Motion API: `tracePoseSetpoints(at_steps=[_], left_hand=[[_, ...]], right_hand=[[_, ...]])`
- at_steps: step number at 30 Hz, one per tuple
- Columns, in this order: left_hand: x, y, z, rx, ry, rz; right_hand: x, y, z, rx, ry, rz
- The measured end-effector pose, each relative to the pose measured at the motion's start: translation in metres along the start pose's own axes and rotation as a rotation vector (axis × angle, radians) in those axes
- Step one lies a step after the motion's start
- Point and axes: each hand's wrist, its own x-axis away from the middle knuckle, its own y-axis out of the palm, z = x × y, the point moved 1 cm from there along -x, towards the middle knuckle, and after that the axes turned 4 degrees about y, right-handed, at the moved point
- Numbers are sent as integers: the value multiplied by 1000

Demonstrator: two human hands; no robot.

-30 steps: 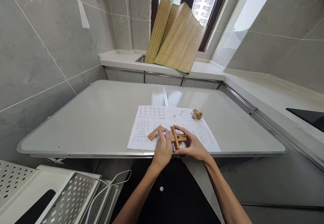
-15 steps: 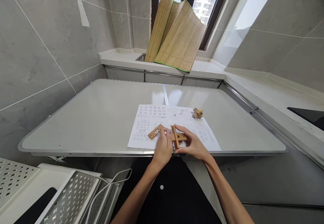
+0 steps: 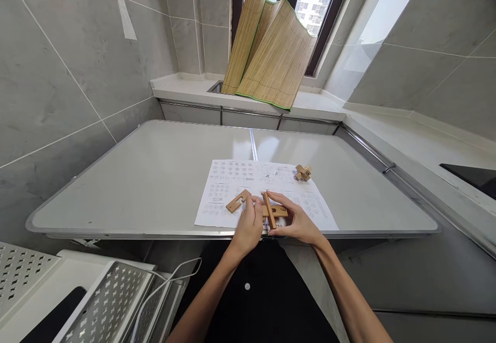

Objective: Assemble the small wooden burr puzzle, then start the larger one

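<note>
My left hand (image 3: 248, 224) is closed on the left end of a flat wooden puzzle piece (image 3: 278, 211), which passes through or behind an upright wooden puzzle piece (image 3: 269, 212). Thumb and fingers of my right hand (image 3: 300, 222) grip that upright piece at its top and bottom ends. The two pieces cross each other; how they join is hidden. Just left of my left hand, a slotted wooden piece (image 3: 233, 205) lies on the printed sheet (image 3: 211, 216). An assembled wooden burr puzzle (image 3: 303, 173) rests at the sheet's upper right.
The sheet lies on a white folding table (image 3: 127, 177) near its front edge. Behind it, a folded bamboo mat (image 3: 277, 56) leans at the window. A perforated white rack (image 3: 112, 301) with a white cable (image 3: 170, 280) stands at lower left.
The crossed pieces have shifted slightly, and the flat piece sticks out a little further to the right. Both hands keep nearly the same hold.
</note>
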Motion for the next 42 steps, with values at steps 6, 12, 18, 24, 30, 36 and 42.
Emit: tracePoseSetpoints(at_steps=[6, 12, 18, 24, 30, 36, 42], left_hand=[[2, 3, 0, -35, -1, 22], [3, 5, 2, -44, 3, 27], [4, 1, 2, -52, 12, -20], [4, 1, 2, -62, 15, -34], [3, -1, 3, -136, 38, -64], [3, -1, 6, -175, 78, -107], [5, -2, 6, -184, 89, -109]], right_hand=[[0, 2, 3, 26, -2, 47], [0, 3, 5, 35, -25, 50], [-1, 0, -1, 47, -18, -7], [-1, 5, -1, 106, -46, 58], [4, 6, -18, 195, -98, 95], [4, 2, -46, 315, -71, -2], [3, 1, -56, 334, -56, -50]])
